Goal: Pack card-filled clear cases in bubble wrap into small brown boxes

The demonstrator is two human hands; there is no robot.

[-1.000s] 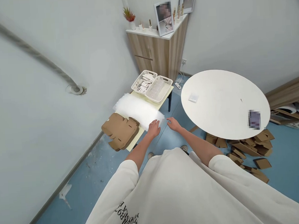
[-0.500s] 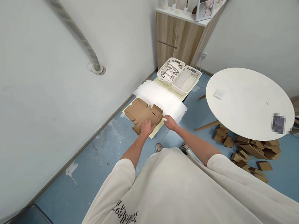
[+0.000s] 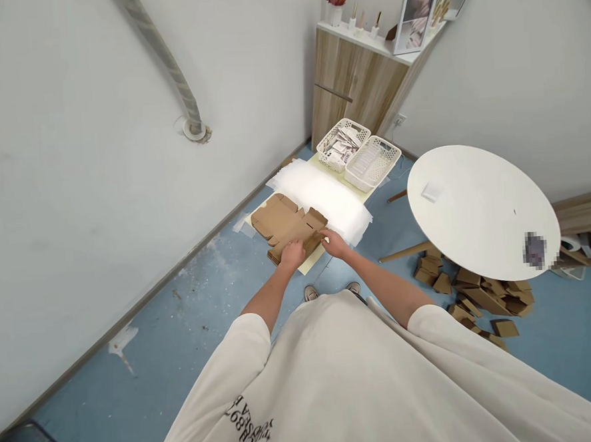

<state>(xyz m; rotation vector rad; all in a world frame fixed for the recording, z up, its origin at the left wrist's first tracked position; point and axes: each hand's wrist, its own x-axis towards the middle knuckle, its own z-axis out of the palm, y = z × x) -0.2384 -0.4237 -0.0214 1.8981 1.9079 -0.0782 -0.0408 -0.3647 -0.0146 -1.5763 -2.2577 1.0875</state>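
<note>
A brown die-cut cardboard box [image 3: 281, 223] lies partly unfolded on a low, pale yellow table [image 3: 306, 266]. Its near side flap stands folded up, while the wide lid panel is flat at the far left. My left hand [image 3: 293, 253] has its fingers curled over the near flap, around the middle of that edge. At the right corner, my right hand [image 3: 333, 244] pinches the end of the same flap; its fingertips are partly hidden by the cardboard. Right behind the box is a stack of white sheets [image 3: 323, 189].
Two white baskets [image 3: 373, 163] stand at the table's far end, one with small printed packets. A round white table [image 3: 480, 210] is at right, with folded cardboard boxes [image 3: 485, 293] on the floor below it. The wall [image 3: 96, 160] runs close along the left.
The near flap has been folded upward. My left hand has gone from lying flat on the cardboard to gripping that flap, and my right hand has closed on its right end.
</note>
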